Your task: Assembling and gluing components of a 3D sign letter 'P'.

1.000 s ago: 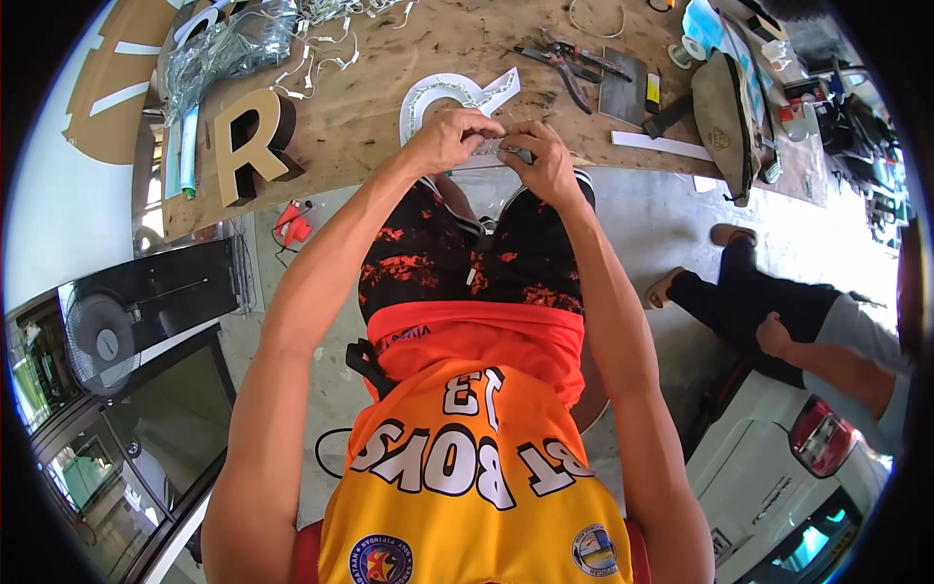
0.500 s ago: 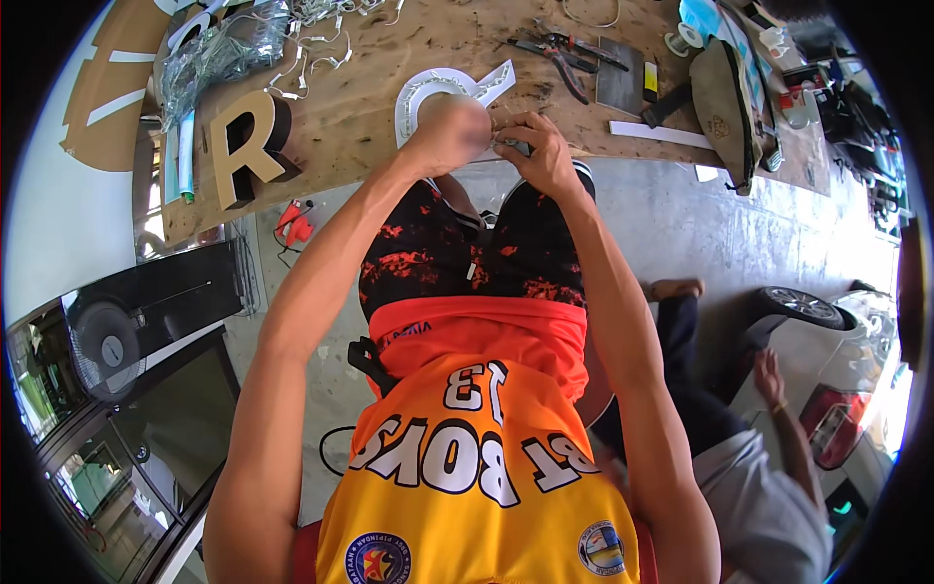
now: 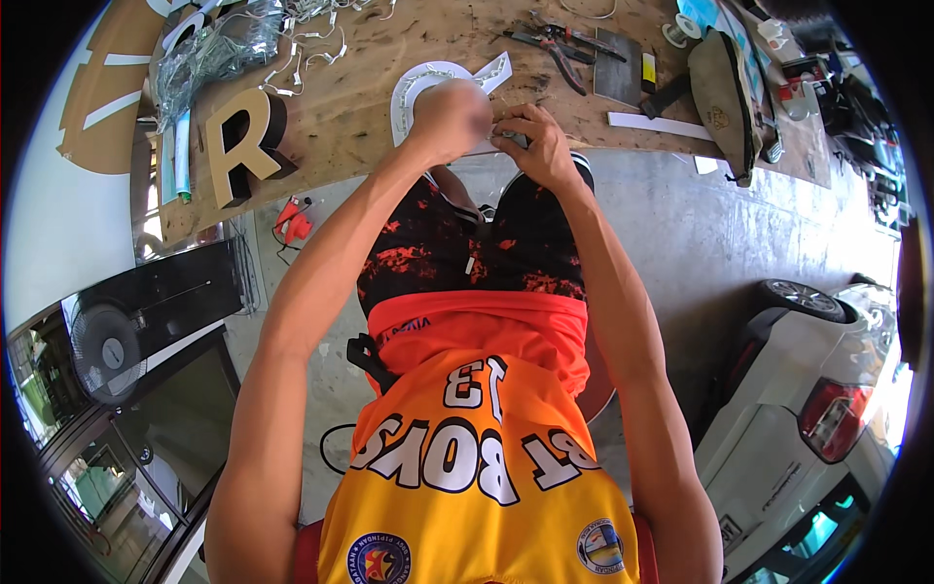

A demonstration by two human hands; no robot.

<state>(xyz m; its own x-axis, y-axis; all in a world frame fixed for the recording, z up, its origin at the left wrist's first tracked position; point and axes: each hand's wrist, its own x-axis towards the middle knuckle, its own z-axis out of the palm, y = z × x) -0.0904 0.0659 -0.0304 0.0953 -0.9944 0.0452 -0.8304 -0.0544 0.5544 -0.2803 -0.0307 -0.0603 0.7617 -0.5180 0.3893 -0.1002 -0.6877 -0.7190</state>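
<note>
A white channel letter (image 3: 407,90), shaped like a ring with a tail, lies at the near edge of the wooden table, with small light modules along its inside. My left hand (image 3: 449,119) is closed over the letter's near right part; its fingertips are blurred and whatever they grip is hidden. Just to its right, my right hand (image 3: 538,146) has curled fingers, with thumb and forefinger pinched together. A small greyish piece shows between them, too indistinct to name. The two hands nearly touch.
A tan-faced letter R (image 3: 232,156) stands on the table's left. Strings of light modules (image 3: 336,47) lie beyond it. Pliers (image 3: 564,70), a metal plate (image 3: 617,78), a white strip (image 3: 657,129) and a pouch (image 3: 725,102) are at right. A car (image 3: 788,409) is behind on the right.
The person at the lower right has gone out of view, exposing more of the car. My hands have stayed at the letter, with a slight shift of the fingers on the right one.
</note>
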